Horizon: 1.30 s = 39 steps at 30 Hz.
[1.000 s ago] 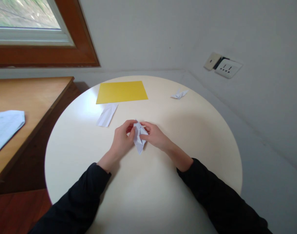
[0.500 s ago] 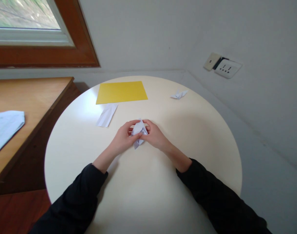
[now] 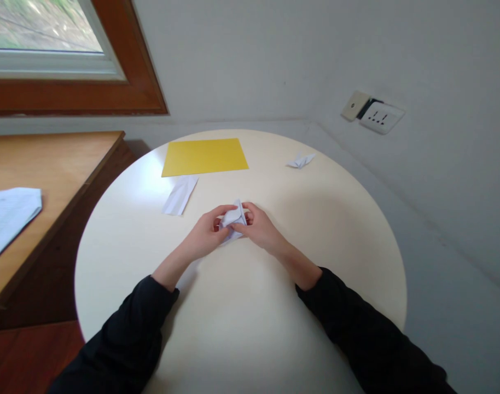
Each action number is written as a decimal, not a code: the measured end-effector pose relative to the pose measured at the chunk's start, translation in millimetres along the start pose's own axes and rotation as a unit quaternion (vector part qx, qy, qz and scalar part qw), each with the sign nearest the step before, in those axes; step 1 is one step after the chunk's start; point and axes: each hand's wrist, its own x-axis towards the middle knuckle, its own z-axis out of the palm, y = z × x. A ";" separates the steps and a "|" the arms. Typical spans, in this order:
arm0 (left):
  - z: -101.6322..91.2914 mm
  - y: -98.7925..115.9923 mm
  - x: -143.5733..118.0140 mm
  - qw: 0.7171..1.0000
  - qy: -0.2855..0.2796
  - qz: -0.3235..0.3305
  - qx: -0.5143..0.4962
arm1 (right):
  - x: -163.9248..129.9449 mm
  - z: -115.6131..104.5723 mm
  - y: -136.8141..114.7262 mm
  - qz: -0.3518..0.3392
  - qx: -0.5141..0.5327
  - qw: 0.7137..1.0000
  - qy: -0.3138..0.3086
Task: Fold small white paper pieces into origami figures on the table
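Observation:
A small piece of folded white paper (image 3: pixel 234 216) is between my two hands, just above the middle of the round table. My left hand (image 3: pixel 207 232) grips it from the left, fingers curled behind and thumb along the near side. From the right, my right hand (image 3: pixel 261 227) pinches it, with the thumb lying across the front of the folds. The fingers cover parts of its left and right edges. Beyond my left hand lies a creased white paper strip (image 3: pixel 180 195).
The round cream table (image 3: pixel 250 328) carries a yellow sheet (image 3: pixel 204 157) at the far left and a folded white paper figure (image 3: pixel 301 161) at the far right. A wooden desk (image 3: pixel 69 156) with a pale blue cloth-like item (image 3: pixel 12 216) stands left. Walls close in behind and right.
The folded paper has changed shape: its lower point, which hung down before, is now drawn up or turned. My right thumb has shifted slightly left and up over the folds.

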 end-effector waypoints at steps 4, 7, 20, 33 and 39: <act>1.8 -1.2 -0.2 0.995 0.076 0.022 0.057 | -0.8 2.1 0.2 -0.011 -0.050 0.998 0.023; 0.8 -1.7 -0.1 0.979 0.163 0.019 0.119 | -3.2 3.4 -3.2 -0.001 -0.063 0.998 0.029; -18.3 -5.5 6.7 0.974 0.205 -0.096 0.024 | 1.7 1.5 4.2 0.011 0.090 0.996 0.020; 3.1 7.8 -0.5 0.981 0.150 -0.072 -0.103 | 5.7 -2.9 10.3 -0.036 0.007 0.991 0.125; 16.8 5.2 -2.0 0.984 0.142 -0.088 -0.066 | 6.1 1.0 17.3 -0.070 -0.012 0.991 0.111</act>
